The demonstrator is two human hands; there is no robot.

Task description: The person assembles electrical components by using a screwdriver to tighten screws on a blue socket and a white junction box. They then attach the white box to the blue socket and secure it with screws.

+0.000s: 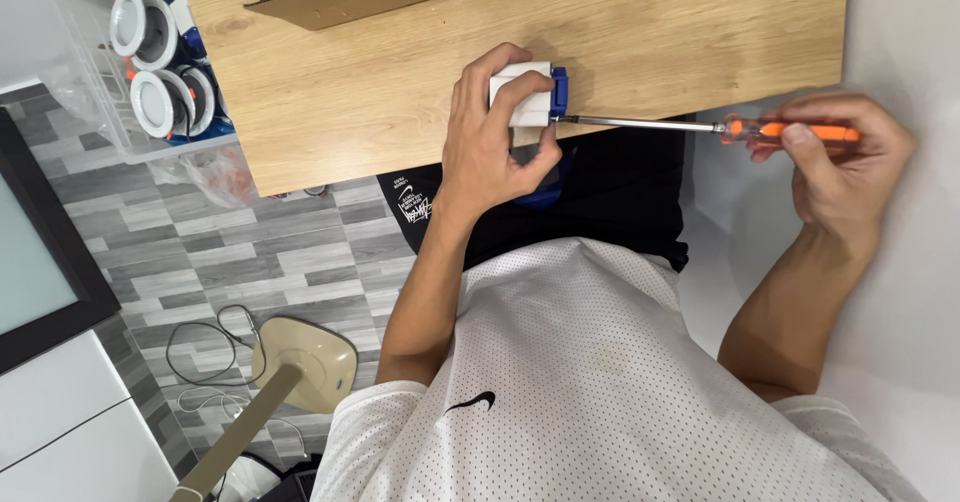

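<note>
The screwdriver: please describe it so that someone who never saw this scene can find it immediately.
Start at the wooden table and go to its near edge, where the left hand grips a small white and blue block. The screwdriver runs level from that block to the right hand. It is the only tool with a thin metal shaft and a clear orange handle.

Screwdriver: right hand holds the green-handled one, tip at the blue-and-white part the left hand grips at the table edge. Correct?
Not quite: the screwdriver handle is orange, not green, as the head view shows. The rest holds: the right hand holds it, and its tip meets the blue-and-white part that the left hand grips at the edge of the wooden table.
</note>
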